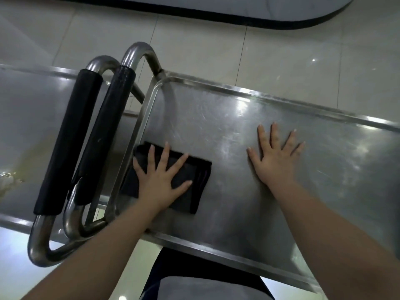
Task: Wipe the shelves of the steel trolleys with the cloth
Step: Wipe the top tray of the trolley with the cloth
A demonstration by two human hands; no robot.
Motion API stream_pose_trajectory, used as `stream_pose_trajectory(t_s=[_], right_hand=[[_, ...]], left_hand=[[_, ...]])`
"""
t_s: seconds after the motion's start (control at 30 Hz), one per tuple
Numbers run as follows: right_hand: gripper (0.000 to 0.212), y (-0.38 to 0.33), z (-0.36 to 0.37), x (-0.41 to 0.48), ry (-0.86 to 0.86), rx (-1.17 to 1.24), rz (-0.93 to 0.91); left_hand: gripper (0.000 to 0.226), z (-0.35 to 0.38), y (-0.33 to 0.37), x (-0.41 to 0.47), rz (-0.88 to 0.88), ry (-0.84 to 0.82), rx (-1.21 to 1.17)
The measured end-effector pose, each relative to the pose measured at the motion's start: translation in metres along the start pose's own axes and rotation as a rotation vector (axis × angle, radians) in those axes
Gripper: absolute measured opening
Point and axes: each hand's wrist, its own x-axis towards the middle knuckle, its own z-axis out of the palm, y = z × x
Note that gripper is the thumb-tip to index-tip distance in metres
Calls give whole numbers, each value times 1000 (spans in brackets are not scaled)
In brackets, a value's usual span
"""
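A folded black cloth [200, 180] lies on the top shelf [324, 169] of a steel trolley, near the shelf's left end. My left hand [161, 180] presses flat on the cloth with its fingers spread. To the right, my right hand [276, 158] rests flat on the bare steel, fingers spread, holding nothing. The shelf has a raised rim all round and shows light scratches.
A second steel trolley [28, 118] stands to the left, its shelf beside this one. Two tubular handles with black foam grips [69, 139] [104, 135] stand between the two shelves. Pale floor tiles [216, 50] lie beyond, with a dark-edged curved base [238, 16] at the top.
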Motion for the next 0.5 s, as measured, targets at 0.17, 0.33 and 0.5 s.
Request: stream_pose_trajectory(t_s=[0.17, 0.33, 0.5], right_hand=[[72, 3, 5, 0, 24, 25, -8], [71, 3, 8, 1, 39, 18, 0], [72, 5, 7, 0, 42, 13, 3]], left_hand=[[74, -24, 9, 122, -122, 25, -60], [81, -39, 56, 188, -175, 13, -117], [81, -41, 141, 178, -10, -32, -96]])
